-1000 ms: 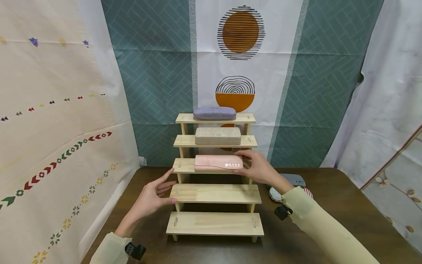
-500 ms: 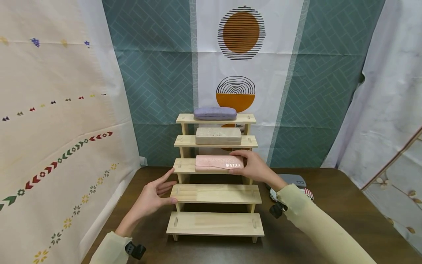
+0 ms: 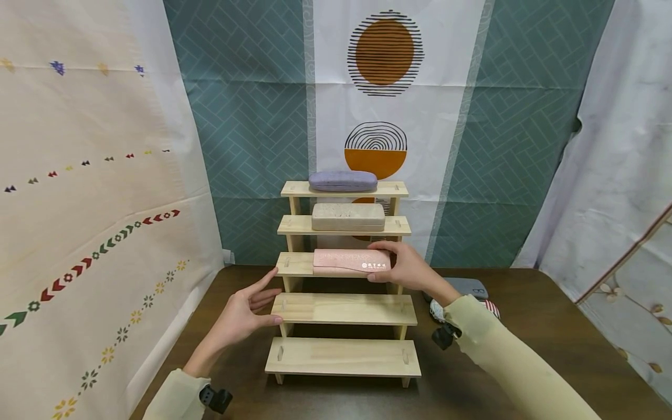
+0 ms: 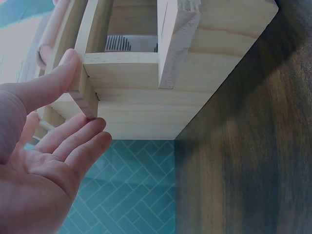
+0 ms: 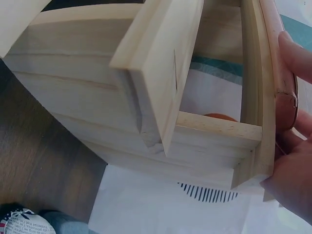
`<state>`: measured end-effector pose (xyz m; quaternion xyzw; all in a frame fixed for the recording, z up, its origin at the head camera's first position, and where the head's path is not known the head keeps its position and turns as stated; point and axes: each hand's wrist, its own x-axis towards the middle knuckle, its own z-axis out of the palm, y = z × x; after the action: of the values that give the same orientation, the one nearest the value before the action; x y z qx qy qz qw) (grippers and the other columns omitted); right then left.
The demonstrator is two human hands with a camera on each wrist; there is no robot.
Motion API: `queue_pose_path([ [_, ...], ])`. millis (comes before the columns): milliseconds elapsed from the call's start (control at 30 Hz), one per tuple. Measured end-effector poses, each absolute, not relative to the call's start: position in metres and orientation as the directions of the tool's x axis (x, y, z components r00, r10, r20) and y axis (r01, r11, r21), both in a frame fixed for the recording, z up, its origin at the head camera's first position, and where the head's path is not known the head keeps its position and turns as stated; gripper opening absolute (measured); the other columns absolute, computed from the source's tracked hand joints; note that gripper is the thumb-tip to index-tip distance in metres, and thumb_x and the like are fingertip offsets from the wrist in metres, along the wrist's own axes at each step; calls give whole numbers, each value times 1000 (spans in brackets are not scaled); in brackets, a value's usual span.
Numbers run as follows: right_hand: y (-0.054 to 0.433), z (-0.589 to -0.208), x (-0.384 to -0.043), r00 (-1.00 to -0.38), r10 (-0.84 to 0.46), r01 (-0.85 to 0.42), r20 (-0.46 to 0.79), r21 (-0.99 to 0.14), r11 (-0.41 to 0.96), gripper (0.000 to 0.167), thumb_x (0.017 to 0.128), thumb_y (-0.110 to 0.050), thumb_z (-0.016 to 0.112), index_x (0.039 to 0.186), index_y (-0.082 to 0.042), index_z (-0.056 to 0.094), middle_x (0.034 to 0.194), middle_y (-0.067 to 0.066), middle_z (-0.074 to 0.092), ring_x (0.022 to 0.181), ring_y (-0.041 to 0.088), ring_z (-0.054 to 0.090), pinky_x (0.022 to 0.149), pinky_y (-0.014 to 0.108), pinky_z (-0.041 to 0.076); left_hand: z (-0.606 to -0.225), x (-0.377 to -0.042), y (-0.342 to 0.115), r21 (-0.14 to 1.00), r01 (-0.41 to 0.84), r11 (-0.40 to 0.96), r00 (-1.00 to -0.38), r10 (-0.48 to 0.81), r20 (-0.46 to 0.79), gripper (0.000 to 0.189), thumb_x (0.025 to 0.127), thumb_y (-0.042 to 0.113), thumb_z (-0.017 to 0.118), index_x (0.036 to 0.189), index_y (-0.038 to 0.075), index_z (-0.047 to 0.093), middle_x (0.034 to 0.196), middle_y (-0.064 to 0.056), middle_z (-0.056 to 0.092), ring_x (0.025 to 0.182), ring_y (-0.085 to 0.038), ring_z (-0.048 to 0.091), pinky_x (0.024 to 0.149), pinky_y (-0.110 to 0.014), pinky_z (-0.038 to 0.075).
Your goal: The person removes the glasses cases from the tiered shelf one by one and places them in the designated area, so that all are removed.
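My right hand grips the right end of a pink glasses case, fingers over its top and thumb at its lower front. The case lies on the middle tier of a wooden stepped stand; its end also shows in the right wrist view, beside the right hand. At the stand's left side, my left hand has its fingers extended, touching the board ends. In the left wrist view, the thumb of the left hand rests on a board's edge, with fingertips at its end.
A lavender glasses case sits on the top tier, and a beige one on the tier below. On the brown table, a grey case and a striped item lie to the right, partly behind my arm.
My right hand has shifted left along the pink glasses case to a fuller grip. The case then moves slightly right and forward on its tier. My left hand stays in place.
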<state>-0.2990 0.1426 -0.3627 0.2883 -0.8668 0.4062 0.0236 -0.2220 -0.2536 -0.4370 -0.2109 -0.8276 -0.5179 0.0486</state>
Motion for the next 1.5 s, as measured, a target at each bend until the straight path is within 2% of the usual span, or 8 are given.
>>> queue_pose_path([
  [267,142,-364,-296,-847,-452,-496,280,-721,483,70,81,-21,95,142,-3,65,118,11,69,98,28,64,82,40,55,-437,-222,-253,836,403,372,-905,297,304,105,79,0,92,166,17,37,149,-24,55,131,-39,61,103,-53,52],
  [400,139,-364,-289,-861,-417,-474,290,-753,457,70,80,-19,95,141,-6,65,124,13,68,100,26,66,83,41,58,-438,-222,-253,837,405,368,-904,300,305,105,78,0,92,166,18,37,152,-22,53,131,-38,61,103,-52,52],
  [667,136,-366,-282,-867,-391,-455,308,-808,373,65,82,-17,94,138,-5,65,130,21,65,108,37,72,77,40,63,-437,-222,-254,840,405,360,-903,300,308,105,78,0,92,166,18,37,149,-24,55,131,-38,61,104,-57,49],
  [867,136,-368,-278,-865,-391,-444,315,-843,303,63,84,-13,92,138,-3,64,135,23,61,114,42,70,77,39,63,-438,-222,-254,838,405,365,-904,299,307,104,79,0,92,166,19,37,149,-23,56,131,-38,61,104,-52,51],
  [1067,138,-368,-272,-867,-395,-416,305,-879,235,64,83,-9,92,140,-3,62,136,24,59,110,38,71,78,40,63,-438,-222,-254,837,406,367,-903,301,306,104,79,0,92,166,19,37,148,-24,57,131,-38,61,104,-49,52],
  [1333,141,-370,-263,-860,-395,-427,322,-879,212,65,82,-10,92,139,-2,63,135,19,61,109,35,71,82,39,62,-439,-222,-254,831,408,377,-903,302,306,104,80,2,92,166,19,37,146,-23,59,131,-37,61,104,-47,52],
  [1500,144,-370,-257,-851,-391,-452,349,-867,209,65,81,-11,93,138,-1,64,131,16,65,110,33,69,88,43,60,-438,-222,-254,833,403,378,-905,298,303,104,79,3,92,166,20,37,145,-23,60,131,-37,61,104,-46,53],
])
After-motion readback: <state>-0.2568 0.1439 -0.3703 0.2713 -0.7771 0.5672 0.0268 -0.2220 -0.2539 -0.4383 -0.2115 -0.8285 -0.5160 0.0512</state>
